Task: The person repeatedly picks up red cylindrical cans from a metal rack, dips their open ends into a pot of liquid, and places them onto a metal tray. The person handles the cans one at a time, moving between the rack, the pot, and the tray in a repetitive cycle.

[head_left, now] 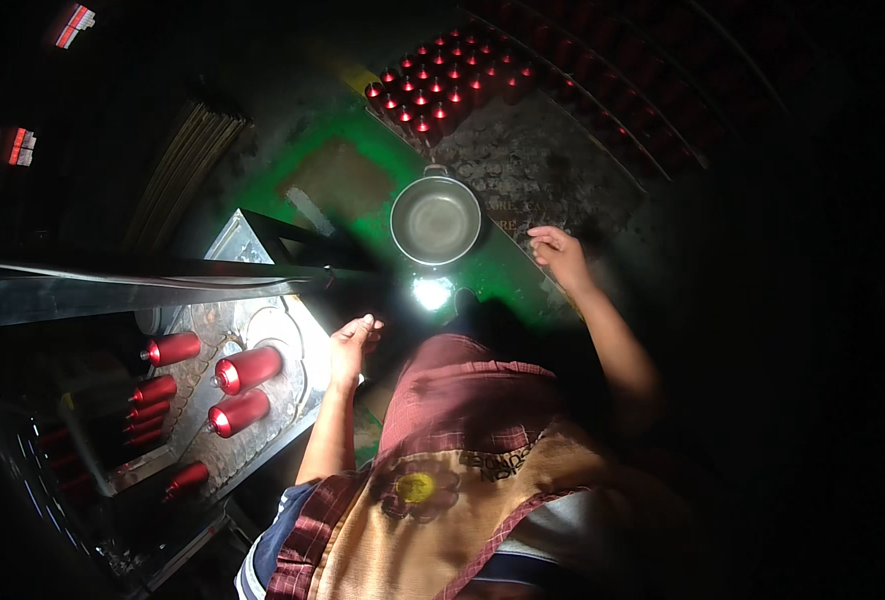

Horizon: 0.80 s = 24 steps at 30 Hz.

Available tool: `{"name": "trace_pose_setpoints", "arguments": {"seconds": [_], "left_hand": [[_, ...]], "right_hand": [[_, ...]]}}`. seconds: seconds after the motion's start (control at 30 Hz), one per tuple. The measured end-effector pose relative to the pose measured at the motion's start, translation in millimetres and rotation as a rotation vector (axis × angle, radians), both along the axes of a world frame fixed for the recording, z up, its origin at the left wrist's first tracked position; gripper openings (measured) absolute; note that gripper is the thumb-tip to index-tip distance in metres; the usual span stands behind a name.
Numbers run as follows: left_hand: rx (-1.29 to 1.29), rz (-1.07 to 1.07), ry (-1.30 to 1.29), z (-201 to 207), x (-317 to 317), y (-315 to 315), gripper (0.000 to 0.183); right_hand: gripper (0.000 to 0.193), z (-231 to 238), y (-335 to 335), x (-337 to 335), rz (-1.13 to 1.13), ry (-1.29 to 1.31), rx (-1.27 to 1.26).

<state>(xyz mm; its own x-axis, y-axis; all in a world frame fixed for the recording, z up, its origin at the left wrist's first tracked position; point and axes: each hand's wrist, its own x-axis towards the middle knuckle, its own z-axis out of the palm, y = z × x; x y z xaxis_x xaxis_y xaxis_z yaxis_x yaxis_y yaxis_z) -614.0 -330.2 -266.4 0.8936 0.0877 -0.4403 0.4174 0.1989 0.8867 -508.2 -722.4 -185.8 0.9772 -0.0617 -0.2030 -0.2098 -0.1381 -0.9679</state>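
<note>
Head view: both hands held out at either side of a metal pot (pixel 436 222), each apart from it.
The pot is straight ahead of the person, against the green floor (pixel 358 150), its mouth facing up and its handle on the far side; a bright patch of light (pixel 433 292) shows just below it. The left hand (pixel 353 345) is beside the bench (pixel 308 350), thumb and fingers drawn together; I cannot tell whether they pinch anything. The right hand (pixel 560 255) is right of the pot, fingers loosely bent, one reaching ahead of the others. Red bottles (pixel 251 370) sit on the bench under a beam (pixel 163 287); a dense cluster (pixel 422 98) stands beyond the pot.
</note>
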Motion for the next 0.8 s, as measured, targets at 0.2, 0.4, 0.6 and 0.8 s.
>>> {"name": "trace_pose_setpoints", "arguments": {"seconds": [0.2,0.4,0.6,0.8], "left_hand": [[-0.022,-0.097,0.018,13.1,51.0,-30.3,0.037],[-0.076,0.09,0.037,24.8,51.8,-4.1,0.042],[-0.209,0.492,0.085,-4.4,-32.5,37.0,0.035],[-0.268,0.725,0.212,-52.5,-109.1,24.1,0.029]], "right_hand": [[0.028,-52.5,-266.8,-133.4,-0.41,0.098,-0.16],[0.029,-70.1,-361.4,-156.3,-0.331,0.138,-0.093],[0.024,-15.1,-227.3,-59.9,-0.104,0.039,-0.162],[0.024,12.8,-112.5,14.2,0.126,-0.029,-0.2]]}}
